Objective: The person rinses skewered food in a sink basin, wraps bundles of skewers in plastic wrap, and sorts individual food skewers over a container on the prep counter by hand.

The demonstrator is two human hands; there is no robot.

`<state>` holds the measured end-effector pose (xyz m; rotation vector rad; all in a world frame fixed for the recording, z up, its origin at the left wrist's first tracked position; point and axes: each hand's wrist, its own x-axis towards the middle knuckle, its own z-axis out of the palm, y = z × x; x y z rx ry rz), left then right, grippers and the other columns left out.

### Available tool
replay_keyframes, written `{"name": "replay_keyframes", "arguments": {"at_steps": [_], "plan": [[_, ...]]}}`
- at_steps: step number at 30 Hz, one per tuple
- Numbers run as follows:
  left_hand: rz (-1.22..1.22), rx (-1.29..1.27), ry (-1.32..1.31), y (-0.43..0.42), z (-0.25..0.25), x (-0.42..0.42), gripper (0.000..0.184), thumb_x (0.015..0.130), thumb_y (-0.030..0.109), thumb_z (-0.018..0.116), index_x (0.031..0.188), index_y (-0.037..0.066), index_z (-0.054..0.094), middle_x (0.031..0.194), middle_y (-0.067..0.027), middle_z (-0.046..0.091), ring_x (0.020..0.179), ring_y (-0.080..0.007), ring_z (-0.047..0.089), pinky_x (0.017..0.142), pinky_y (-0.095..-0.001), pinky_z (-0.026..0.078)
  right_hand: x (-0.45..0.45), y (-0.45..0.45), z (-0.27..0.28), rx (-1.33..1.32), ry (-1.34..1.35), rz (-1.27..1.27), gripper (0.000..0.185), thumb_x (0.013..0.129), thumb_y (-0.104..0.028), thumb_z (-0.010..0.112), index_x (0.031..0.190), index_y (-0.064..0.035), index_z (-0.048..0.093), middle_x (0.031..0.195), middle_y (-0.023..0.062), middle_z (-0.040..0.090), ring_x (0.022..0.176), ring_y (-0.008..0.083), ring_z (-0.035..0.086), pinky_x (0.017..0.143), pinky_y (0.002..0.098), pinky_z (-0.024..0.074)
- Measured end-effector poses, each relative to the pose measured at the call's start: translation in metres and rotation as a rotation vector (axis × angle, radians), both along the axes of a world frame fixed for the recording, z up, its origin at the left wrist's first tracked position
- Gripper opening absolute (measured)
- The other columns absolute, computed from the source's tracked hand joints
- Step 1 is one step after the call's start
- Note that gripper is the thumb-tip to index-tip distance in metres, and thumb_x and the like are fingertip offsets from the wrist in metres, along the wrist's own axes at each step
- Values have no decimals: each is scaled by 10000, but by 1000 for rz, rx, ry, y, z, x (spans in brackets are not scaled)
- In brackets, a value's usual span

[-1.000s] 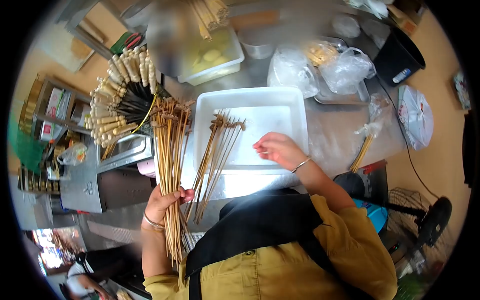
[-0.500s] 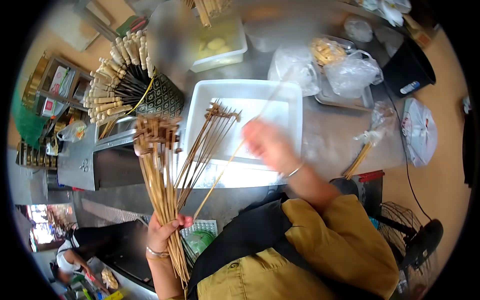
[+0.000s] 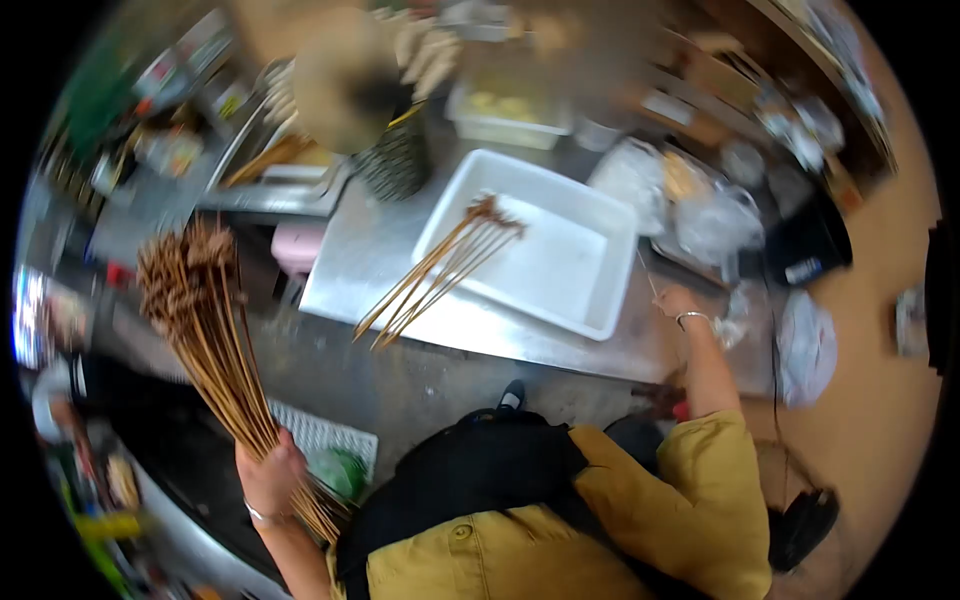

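1. Clasps a thick bundle of skewers [image 3: 222, 355] in the left hand [image 3: 270, 478], grip closed around the lower sticks; holds it tilted, away from the bench [image 3: 350, 270], with the loaded ends up and outward.
2. Pinches what looks like a thin stick [image 3: 648, 275] in the right hand [image 3: 678, 300], grip closed, just outside the right side of the white tray [image 3: 570, 265].
3. Shows brown, lumpy, crowded pieces at the bundle's tips, above smooth yellow-brown sticks, slightly blurred.
4. Lie in the tray, a smaller fan of skewers [image 3: 455, 258]: brown pieces inside, bare sticks crossing the near-left rim and reaching past it.
5. Stand beyond the tray, on the bench, a dark patterned container [image 3: 395, 165] and a tub [image 3: 508, 125] with pale yellow contents.
6. Sit to the right, clear plastic bags [image 3: 718, 222] on a metal tray [image 3: 690, 262].
7. Carries a pale label, too small to read: the black bin [image 3: 812, 240]. Bears faint reddish marks, illegible: the white bag [image 3: 808, 350]. Shows a whitish label, equally unreadable: the cardboard box [image 3: 690, 118].
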<state>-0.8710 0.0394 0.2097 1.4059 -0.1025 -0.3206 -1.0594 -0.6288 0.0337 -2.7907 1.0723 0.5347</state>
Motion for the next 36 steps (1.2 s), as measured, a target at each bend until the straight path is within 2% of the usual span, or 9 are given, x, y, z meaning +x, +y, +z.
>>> {"name": "replay_keyframes", "arguments": {"at_steps": [3,5,8,10,13,20,24,29,36], "plan": [[206,7,1,32,17,-27,382,762,64,633,1080,0,430,779,-73,538,553,-127,516,518,-235,447,19,-55,-25,-190,-363,177,341,844,-282,498,825,34,624,885,241,612,847,406,569,771,438,446],[307,-13,-5,64,25,-51,417,761,70,648,1104,0,421,811,-84,542,574,-127,523,544,-237,456,44,6,56,-77,-641,110,287,890,-225,479,851,29,606,828,184,627,776,320,575,700,400,441],[516,30,-24,107,29,-91,424,759,66,658,1104,1,419,817,-91,542,589,-128,527,553,-241,463,88,146,156,1022,-815,-227,234,940,-280,459,839,-90,551,597,-53,447,509,23,397,416,190,313],[615,38,-50,129,29,-118,420,760,61,660,1098,2,418,814,-94,542,597,-130,529,559,-242,466,115,209,129,1429,-794,-258,179,927,-275,492,842,-122,529,607,-74,407,469,-10,310,372,140,201],[865,95,-174,158,24,-166,433,751,101,679,1086,-8,427,793,-82,520,559,-112,489,523,-226,429,164,343,65,1818,-184,-380,90,895,-161,547,866,-79,573,714,20,525,636,103,482,546,243,404],[1157,114,-221,160,16,-268,456,769,152,676,1086,-34,408,781,-69,514,535,-99,484,484,-216,422,205,619,132,1530,-502,789,168,936,-161,463,947,-23,559,855,53,568,738,107,558,664,238,461],[1210,116,-182,144,18,-300,324,765,159,690,921,-28,477,735,-82,538,552,-122,528,538,-252,474,210,745,52,1174,-487,1622,351,866,-179,526,1163,-1,466,1142,211,491,1032,359,514,885,404,423],[1157,124,-135,151,1,-308,413,770,141,677,1049,-31,427,765,-78,525,531,-109,500,511,-239,466,196,732,24,1140,-580,1501,522,851,-261,568,1277,-26,377,1261,220,408,1116,378,455,948,409,382],[1077,27,-15,144,1,-221,381,782,76,638,1091,3,428,813,-76,545,557,-105,492,524,-240,445,167,534,38,1200,271,1416,379,875,-350,546,1092,-39,572,1062,145,607,1014,260,572,882,355,443]]}}
